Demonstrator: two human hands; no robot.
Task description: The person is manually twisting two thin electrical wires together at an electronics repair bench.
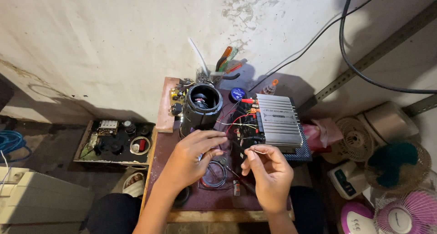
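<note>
Closest to the person, the right hand [268,170] is curled, its thumb and forefinger pinched on a thin wire [258,151] held just above the small reddish-brown surface [214,200]. Beside it the left hand [193,159] hovers with fingers bent and loosely spread; the fingertips reach toward the same tangle of wires, but I cannot tell whether they grip anything. Under the hands a coil of dark and red wire [214,176] lies flat on the surface.

Just beyond, on the right, a silver ribbed amplifier box [277,121] sits with a dark printed strip along its top edge and red and orange plugs on its left side. Left of it a black cylindrical speaker housing [202,107] stands upright, open end up. Behind that lie a yellow circuit board [176,95] and a round blue lid [236,94], then a clear cup of screwdrivers [218,70] against the stained wall.

On the floor to the left, a shallow box of dark parts [116,140]; to the right, a pink fan [407,213].
</note>
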